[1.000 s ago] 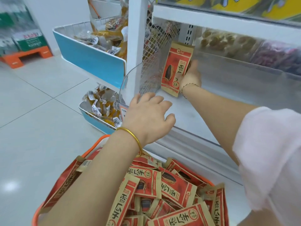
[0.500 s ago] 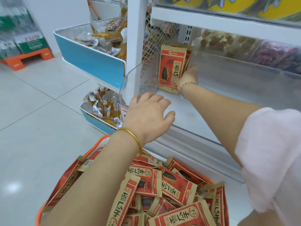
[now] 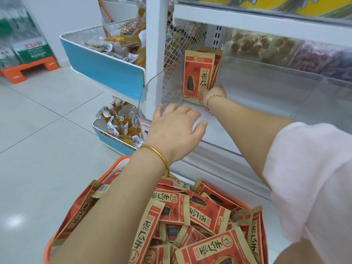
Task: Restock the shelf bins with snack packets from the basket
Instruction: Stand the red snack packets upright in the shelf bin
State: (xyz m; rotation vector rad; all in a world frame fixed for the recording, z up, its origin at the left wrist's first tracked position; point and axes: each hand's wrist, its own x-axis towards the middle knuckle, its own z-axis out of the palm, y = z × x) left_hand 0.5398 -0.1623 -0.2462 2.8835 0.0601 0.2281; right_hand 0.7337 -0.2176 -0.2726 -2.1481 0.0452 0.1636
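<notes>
Far back in the left corner of the clear shelf bin (image 3: 266, 88), a few red and brown sunflower seed packets (image 3: 197, 77) stand up straight. They are right next to the white mesh wall (image 3: 175, 54) on the bin's left side. My right hand (image 3: 216, 92) is down at their bottom right corner. My thumb touches the front packet. My other fingers are hidden behind my hand, so I cannot tell if I am pinching the packet or only touching it. A thin bracelet (image 3: 211, 98) is on that wrist, and my pink sleeve (image 3: 314, 178) is near on the right.

My left hand (image 3: 177, 130) is nearer, at the front left of the same bin. Its fingers are loose and bent a little, and it holds no packet. A gold bangle (image 3: 158, 155) is on that wrist.

Down near me is the orange basket (image 3: 114, 168). It holds a heap of packets (image 3: 205, 212) of the same kind, lying flat and mixed up. My left arm reaches over them.

Left of the white shelf post (image 3: 157, 54) are a high blue bin (image 3: 102, 67) and a low blue bin (image 3: 114, 141), both with yellow snack packs. Farther right on the shelf are brown snacks (image 3: 257, 44) and purple-red snacks (image 3: 323, 60). Far left on the grey tile floor (image 3: 38, 149) sits an orange pallet (image 3: 28, 67).
</notes>
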